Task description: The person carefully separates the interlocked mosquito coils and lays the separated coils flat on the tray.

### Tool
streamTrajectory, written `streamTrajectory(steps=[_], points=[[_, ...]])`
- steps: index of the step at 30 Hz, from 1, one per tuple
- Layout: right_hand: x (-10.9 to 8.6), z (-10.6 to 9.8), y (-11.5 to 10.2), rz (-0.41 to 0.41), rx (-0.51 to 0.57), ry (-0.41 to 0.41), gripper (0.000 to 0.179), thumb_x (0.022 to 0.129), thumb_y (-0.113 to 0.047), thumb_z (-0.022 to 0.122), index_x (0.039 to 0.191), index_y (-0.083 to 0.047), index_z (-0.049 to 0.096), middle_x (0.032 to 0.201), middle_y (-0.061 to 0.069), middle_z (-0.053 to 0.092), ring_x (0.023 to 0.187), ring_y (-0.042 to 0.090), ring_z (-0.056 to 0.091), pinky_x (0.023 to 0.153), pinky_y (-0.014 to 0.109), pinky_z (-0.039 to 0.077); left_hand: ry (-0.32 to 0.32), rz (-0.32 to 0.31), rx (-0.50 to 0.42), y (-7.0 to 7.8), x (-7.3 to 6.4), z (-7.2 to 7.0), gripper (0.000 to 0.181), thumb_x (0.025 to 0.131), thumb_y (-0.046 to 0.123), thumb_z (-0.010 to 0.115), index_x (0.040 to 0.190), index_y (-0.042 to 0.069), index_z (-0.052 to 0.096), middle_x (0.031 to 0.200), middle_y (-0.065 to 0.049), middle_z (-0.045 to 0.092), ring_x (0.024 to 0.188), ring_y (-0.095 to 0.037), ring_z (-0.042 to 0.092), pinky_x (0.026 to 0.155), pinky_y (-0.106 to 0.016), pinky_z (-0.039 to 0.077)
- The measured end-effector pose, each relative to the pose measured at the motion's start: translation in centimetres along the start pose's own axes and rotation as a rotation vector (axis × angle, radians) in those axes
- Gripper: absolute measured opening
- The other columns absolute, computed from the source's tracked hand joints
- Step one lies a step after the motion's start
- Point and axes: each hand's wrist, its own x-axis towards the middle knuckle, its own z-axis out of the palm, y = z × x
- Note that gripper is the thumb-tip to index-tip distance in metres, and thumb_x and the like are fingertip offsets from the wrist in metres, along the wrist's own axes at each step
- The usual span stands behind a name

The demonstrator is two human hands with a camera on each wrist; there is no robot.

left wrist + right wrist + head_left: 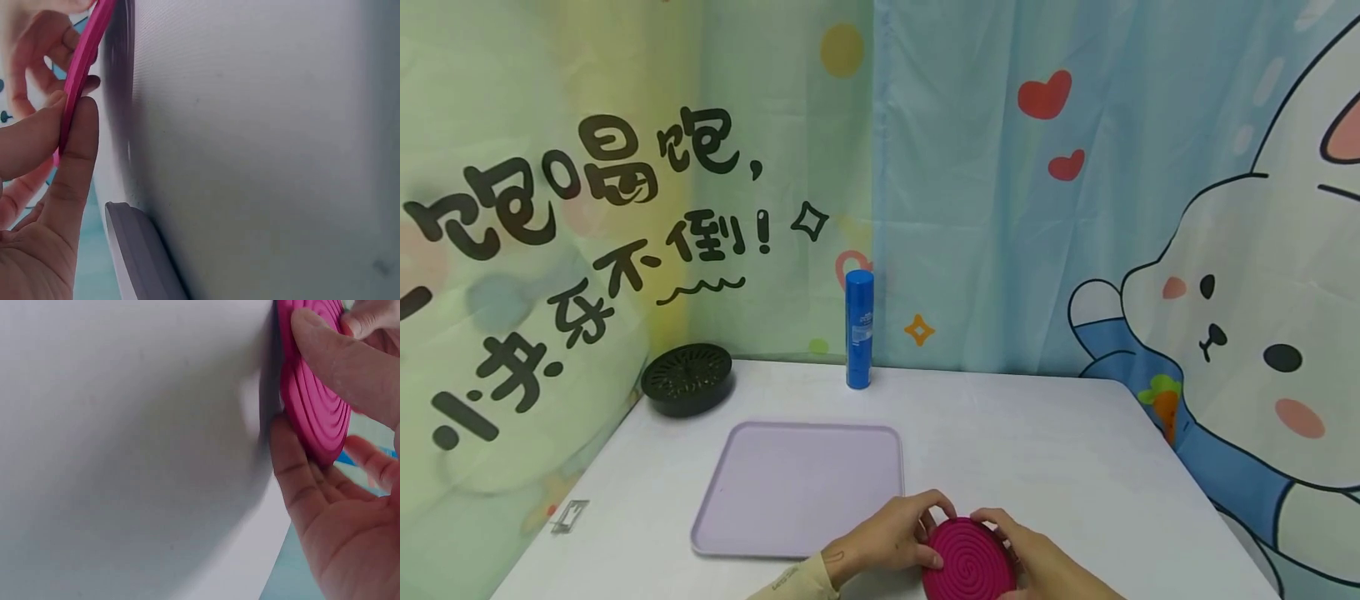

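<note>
A round magenta coaster (967,560) with raised spiral ridges is held near the front of the table. My left hand (898,531) pinches its left edge, thumb on top and fingers beneath. On the opposite side, my right hand (1037,554) grips the rim between thumb and fingers. The left wrist view shows the coaster (84,65) edge-on, thin, and a little above the white surface. In the right wrist view the right thumb lies over the ridged face of the coaster (315,403), with fingers behind it.
A pale purple tray (805,487) lies left of the hands. Behind it stand a blue cylinder (859,333) and, at the back left, a black round slotted dish (688,379). A small metal clip (571,517) sits on the white table's (1037,450) left edge. A printed curtain (970,183) hangs behind.
</note>
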Motion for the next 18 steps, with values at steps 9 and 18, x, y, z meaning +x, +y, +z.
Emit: streamTrajectory(steps=[9, 18], points=[[-0.5, -0.9, 0.5, 0.045, 0.128, -0.011, 0.069, 0.087, -0.020, 0.080, 0.145, -0.015, 0.044, 0.108, 0.007, 0.066, 0.084, 0.008, 0.066, 0.074, 0.030, 0.062, 0.033, -0.028, -0.066, -0.3, 0.1, 0.4, 0.048, 0.079, 0.001, 0.084, 0.119, 0.018, 0.063, 0.083, 0.006, 0.067, 0.068, 0.003, 0.059, 0.065, -0.015, 0.051], [-0.4, -1.6, 0.4, 0.013, 0.166, 0.046, 0.060, 0.093, -0.020, 0.074, 0.145, -0.014, 0.045, 0.097, 0.004, 0.068, 0.078, 0.012, 0.066, 0.072, 0.024, 0.059, 0.071, -0.003, -0.046, 0.2, 0.2, -0.2, 0.045, 0.082, 0.002, 0.082, 0.119, 0.019, 0.063, 0.086, 0.005, 0.068, 0.072, 0.003, 0.060, 0.068, -0.016, 0.051]])
